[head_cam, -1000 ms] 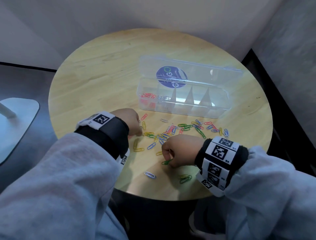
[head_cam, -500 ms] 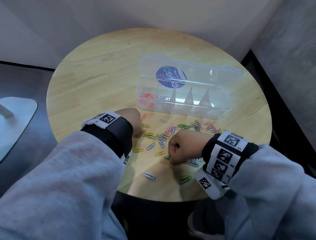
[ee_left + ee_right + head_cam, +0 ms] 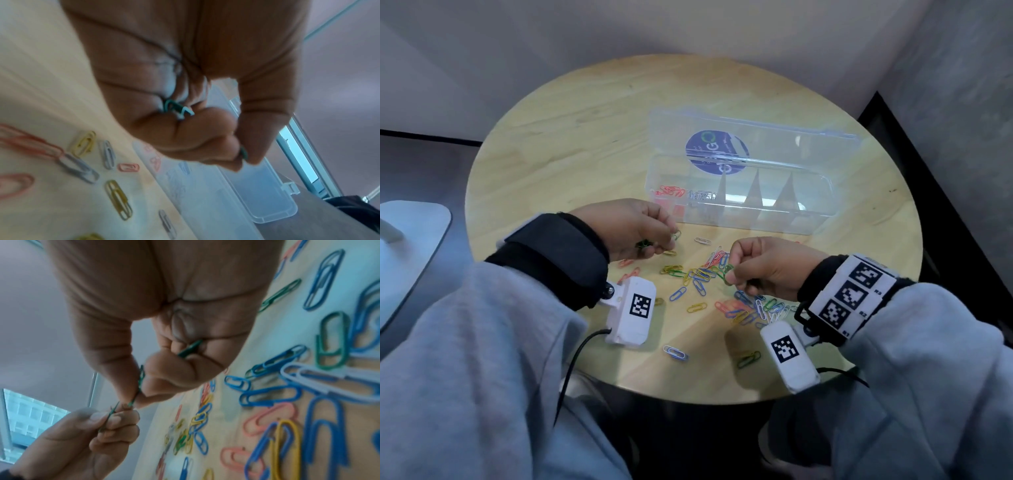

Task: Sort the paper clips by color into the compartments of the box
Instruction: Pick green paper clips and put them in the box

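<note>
Loose paper clips in several colors lie scattered on the round wooden table. The clear box stands open behind them, with red clips in its leftmost compartment and pale clips in the one beside it. My left hand hovers near the box's left end, pinching a green clip, with more green clips tucked in the curled palm. My right hand is over the pile, pinching a green clip and holding another in the palm.
The box's lid lies flat behind it with a round blue sticker. A pale clip and a green clip lie near the table's front edge. A wall corner is close behind the table, and a white chair base stands at the left.
Both hands have lifted off the table with green clips in them. The right hand has moved from the front part of the table up over the pile.
</note>
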{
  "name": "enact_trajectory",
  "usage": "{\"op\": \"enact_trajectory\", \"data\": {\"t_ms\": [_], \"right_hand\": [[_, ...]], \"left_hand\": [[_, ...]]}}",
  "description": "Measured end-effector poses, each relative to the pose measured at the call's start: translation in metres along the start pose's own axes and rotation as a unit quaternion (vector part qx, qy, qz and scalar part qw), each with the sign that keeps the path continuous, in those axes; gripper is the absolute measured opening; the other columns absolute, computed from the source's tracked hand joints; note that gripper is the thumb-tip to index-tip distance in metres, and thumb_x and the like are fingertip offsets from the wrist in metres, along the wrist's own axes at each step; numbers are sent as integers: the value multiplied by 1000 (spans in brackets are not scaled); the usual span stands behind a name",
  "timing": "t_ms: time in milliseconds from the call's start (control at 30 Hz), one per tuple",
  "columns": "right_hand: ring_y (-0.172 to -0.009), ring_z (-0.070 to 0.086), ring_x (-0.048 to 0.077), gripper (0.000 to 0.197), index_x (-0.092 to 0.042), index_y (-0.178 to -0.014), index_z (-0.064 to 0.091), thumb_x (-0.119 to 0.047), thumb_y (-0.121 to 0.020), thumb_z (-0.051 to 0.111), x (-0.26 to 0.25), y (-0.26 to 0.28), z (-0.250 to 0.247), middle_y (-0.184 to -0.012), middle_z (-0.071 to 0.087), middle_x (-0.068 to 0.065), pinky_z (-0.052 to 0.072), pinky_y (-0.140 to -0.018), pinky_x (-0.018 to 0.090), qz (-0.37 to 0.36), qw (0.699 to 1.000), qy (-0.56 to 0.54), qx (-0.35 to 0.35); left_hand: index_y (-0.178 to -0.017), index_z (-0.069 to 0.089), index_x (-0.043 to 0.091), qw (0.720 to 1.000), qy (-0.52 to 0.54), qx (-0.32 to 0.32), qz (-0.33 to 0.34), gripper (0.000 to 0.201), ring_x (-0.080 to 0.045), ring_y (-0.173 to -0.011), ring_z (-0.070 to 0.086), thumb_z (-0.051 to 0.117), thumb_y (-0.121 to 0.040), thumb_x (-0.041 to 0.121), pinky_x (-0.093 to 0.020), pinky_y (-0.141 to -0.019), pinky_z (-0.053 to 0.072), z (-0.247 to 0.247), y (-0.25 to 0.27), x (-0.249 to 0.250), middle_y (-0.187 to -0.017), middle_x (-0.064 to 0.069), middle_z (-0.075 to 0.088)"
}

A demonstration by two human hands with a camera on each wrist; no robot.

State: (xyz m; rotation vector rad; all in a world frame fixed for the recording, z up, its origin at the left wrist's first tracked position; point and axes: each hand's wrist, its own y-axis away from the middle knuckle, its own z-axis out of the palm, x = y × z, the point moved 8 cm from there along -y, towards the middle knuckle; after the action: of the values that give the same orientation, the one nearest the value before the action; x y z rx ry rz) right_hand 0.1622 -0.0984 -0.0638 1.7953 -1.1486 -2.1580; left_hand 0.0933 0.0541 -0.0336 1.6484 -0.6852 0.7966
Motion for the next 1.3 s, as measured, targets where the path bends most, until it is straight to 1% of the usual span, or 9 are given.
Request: {"op": "enact_trajectory", "data": {"t_ms": [100, 200, 333, 433, 500, 667, 900, 1100, 1300], "right_hand": [[-37, 49, 8, 26, -7, -76, 53, 18, -84, 47, -3, 1, 1, -46, 55, 2, 41, -39, 15, -7, 997, -72, -12], [-43, 51, 9, 26, -3, -88, 62, 14, -87, 42, -7, 2, 1, -51, 54, 2, 46, -45, 15, -12, 993, -112, -23], [-43, 51, 10, 29, 1, -79, 59, 13, -87, 35, -7, 2, -1, -53, 52, 4, 46, -44, 16, -3, 992, -123, -4], [-44, 45, 10, 33, -4, -70, 55, 11, -85, 29, -4, 3, -1, -56, 47, 3, 39, -39, 15, 12, 995, -101, 8], [-47, 39, 12, 33, -5, -67, 51, 8, -83, 25, -3, 4, 0, -58, 43, 4, 33, -37, 16, 23, 996, -86, 10], [-50, 31, 15, 31, -6, -62, 44, 5, -78, 20, -5, 3, 1, -58, 37, 6, 26, -35, 16, 30, 997, -68, 22], [-47, 34, 15, 20, -8, -61, 42, -4, -73, 27, 6, 4, 2, -60, 40, 6, 28, -35, 15, 86, 995, -49, 27], [-46, 38, 18, 30, -6, -59, 41, -5, -82, 22, 11, 5, 9, -58, 46, 10, 28, -33, 17, 90, 995, -29, -8], [-42, 39, 14, 35, -11, -57, 37, -15, -92, 34, 5, 5, 1, -56, 47, 6, 27, -33, 17, 75, 997, -29, 22]], "left_hand": [[-85, 63, 10, 998, 68, -3, -14, 25, -4, -36, 49, 43, -89, -5, -10, -36, 39, 3, 0, 2, -57, -1, 50], [-80, 63, 6, 997, 72, -5, -32, 28, -3, -37, 50, 37, -89, -1, -9, -36, 40, 6, 1, 3, -65, -2, 46], [-75, 63, 5, 997, -49, 25, -46, 22, -6, -36, 46, 46, -89, 5, -12, -35, 36, 9, -1, -2, -63, -3, 47], [-83, 71, 18, 951, -304, 52, 0, 7, -11, -59, 52, 65, -80, 18, -19, -58, 42, 11, -5, 1, -66, 4, 56], [-83, 68, 27, 918, -393, 49, 12, 13, -8, -63, 51, 64, -76, 16, -19, -58, 40, 19, -4, -1, -68, 12, 55], [-84, 60, 29, 865, -496, 57, 37, 16, -16, -77, 51, 61, -76, 16, -21, -57, 34, 35, -9, -1, -70, 10, 46], [-77, 59, 23, 852, -520, 56, 14, 12, -11, -57, 48, 59, -79, 11, -18, -46, 29, 34, -11, -6, -62, 8, 50], [-70, 60, 20, 882, -469, 36, -11, 8, -18, -65, 54, 60, -74, 12, -18, -55, 37, 31, -9, -10, -64, 5, 58], [-60, 46, 15, 979, -204, 8, -7, 27, -14, -51, 38, 58, -82, 7, -17, -45, 29, 18, -2, 6, -62, -4, 51]]}}
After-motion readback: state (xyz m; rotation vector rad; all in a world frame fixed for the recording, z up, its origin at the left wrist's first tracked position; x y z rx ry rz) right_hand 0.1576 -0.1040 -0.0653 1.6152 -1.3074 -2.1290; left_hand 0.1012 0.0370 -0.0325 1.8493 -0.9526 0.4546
